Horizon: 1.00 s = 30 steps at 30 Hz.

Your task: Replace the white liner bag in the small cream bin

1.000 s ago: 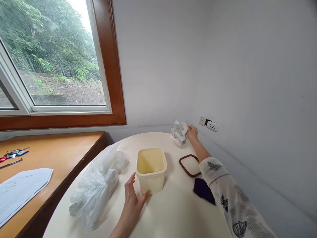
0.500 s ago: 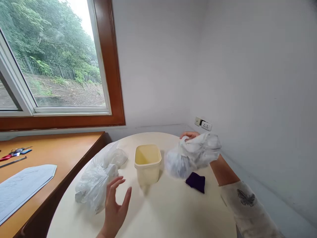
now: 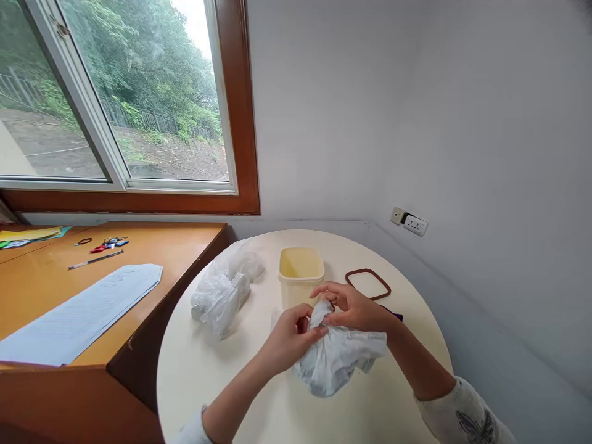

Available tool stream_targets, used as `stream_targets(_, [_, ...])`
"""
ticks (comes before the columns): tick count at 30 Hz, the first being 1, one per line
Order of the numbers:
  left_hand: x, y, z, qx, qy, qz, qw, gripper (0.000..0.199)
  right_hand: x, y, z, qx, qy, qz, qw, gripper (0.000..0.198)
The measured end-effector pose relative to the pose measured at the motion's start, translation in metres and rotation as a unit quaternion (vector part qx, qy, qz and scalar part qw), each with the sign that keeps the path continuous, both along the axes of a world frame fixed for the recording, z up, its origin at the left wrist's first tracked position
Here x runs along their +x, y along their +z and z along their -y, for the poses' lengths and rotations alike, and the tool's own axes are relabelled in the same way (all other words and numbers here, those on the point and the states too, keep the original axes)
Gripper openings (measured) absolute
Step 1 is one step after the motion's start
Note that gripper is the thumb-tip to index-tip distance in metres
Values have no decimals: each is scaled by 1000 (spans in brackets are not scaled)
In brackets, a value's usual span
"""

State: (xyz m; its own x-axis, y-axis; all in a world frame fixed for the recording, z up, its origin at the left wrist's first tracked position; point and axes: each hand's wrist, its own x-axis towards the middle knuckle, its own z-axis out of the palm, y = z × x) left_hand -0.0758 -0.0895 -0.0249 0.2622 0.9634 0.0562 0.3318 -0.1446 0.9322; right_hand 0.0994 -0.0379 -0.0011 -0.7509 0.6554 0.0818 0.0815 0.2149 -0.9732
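Reading the round cream table [image 3: 370,413] as a dial with 6 nearest the wearer, the crumpled white plastic bag [image 3: 330,364] hangs just toward 5 o'clock from the centre, its loose folds spread below both hands. It should handle as very light, limp and rather slippery, tearing if yanked, so the gathered neck, where the folds bunch thickest, looks the surest place to pinch. The left hand [image 3: 291,339] nips that neck between thumb and fingers; the right hand [image 3: 354,306] closes on its top, fingers curled. Beyond, at 2 o'clock, a scrap of dark purple cloth [image 3: 396,316] shows past the right forearm; the reddish-brown rounded-square ring [image 3: 380,279] lies at 1, the pale yellow tub [image 3: 296,294] stands open at 12, and a translucent plastic bag [image 3: 224,293] slumps at 10. Half a second ago the right hand alone carried the white bag, over toward 2 and hiding the ring, while the left was empty, fingers spread; now both grip it before the tub, and the ring shows again.
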Motion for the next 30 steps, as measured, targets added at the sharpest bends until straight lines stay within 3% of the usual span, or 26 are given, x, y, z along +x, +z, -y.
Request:
stream_targets(5, [-16, -8, -8, -15, 14, 25, 999, 10, -3, -11, 0, 63, -21, 11, 998, 41])
stream_targets(8, [-25, -9, -11, -25, 8, 62, 998, 15, -6, -16, 1, 81, -26, 17, 996, 40])
stream_targets(13, [-35, -4, -12, -137, -81, 174, 972, 27, -16, -25, 7, 89, -85, -20, 992, 31])
stream_targets(19, [-38, -4, -19, -246, -115, 220, 937, 27, -28, -35, 10, 150, -148, -32, 977, 30])
stream_targets(25, [-45, -8, -23, -256, -157, 221, 928, 25, -30, -41, 9, 217, -181, 0, 959, 29])
stream_targets(30, [-49, -7, -22, -255, -119, 234, 931, 24, -27, -38, 11, 195, -167, 10, 966, 14])
